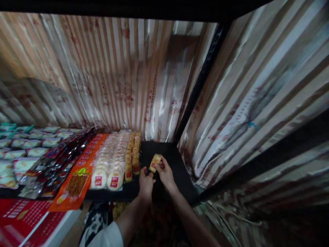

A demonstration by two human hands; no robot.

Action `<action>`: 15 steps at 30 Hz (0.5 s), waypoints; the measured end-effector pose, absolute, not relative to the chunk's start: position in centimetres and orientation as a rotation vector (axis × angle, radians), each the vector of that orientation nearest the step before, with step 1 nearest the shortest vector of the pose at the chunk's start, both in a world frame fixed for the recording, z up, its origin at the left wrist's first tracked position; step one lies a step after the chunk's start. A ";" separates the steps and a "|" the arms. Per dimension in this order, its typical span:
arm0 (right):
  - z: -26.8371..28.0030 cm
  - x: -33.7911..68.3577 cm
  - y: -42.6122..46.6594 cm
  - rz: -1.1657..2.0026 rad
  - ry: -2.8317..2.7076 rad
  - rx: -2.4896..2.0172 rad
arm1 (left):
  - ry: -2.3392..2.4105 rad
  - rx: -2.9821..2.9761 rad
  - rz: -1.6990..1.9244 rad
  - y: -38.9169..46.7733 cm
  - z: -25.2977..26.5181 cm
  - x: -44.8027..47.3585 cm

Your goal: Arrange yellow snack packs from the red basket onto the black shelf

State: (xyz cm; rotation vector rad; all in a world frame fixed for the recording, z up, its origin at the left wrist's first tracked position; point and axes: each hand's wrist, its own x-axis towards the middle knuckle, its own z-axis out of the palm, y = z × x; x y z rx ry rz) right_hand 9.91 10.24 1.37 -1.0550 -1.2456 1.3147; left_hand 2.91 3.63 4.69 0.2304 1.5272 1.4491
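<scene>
a white sleeve (109, 236) covered the upper part of the left arm in view, plain and loose, its edge curving around the arm. below that edge the left forearm (133, 218) was bare, as was the left hand (146, 181). the right forearm (189, 214) showed bare along its whole visible length, ending in an equally bare right hand (166, 173). dim light blurred the sleeve's stitching.

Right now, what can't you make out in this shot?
Fine print on the held packet: head view, blurred, too small, partly covered by the right hand's fingers.
Whether the left hand touches that packet: head view, blurred where they meet.
Full outline of the far-left pale packs: head view, cut off by the left edge.
Goods under the shelf: head view, dark, partly behind the forearms.
</scene>
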 end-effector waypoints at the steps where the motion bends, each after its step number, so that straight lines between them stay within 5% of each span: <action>1: 1.4 9.6 11.4 1.281 -1.271 -1.066 | 1.541 0.262 1.453 4.3 5.0 2.9; 15: -1.2 3.4 23.2 0.922 -1.556 -1.280 | 1.325 0.238 1.605 16.4 3.7 0.1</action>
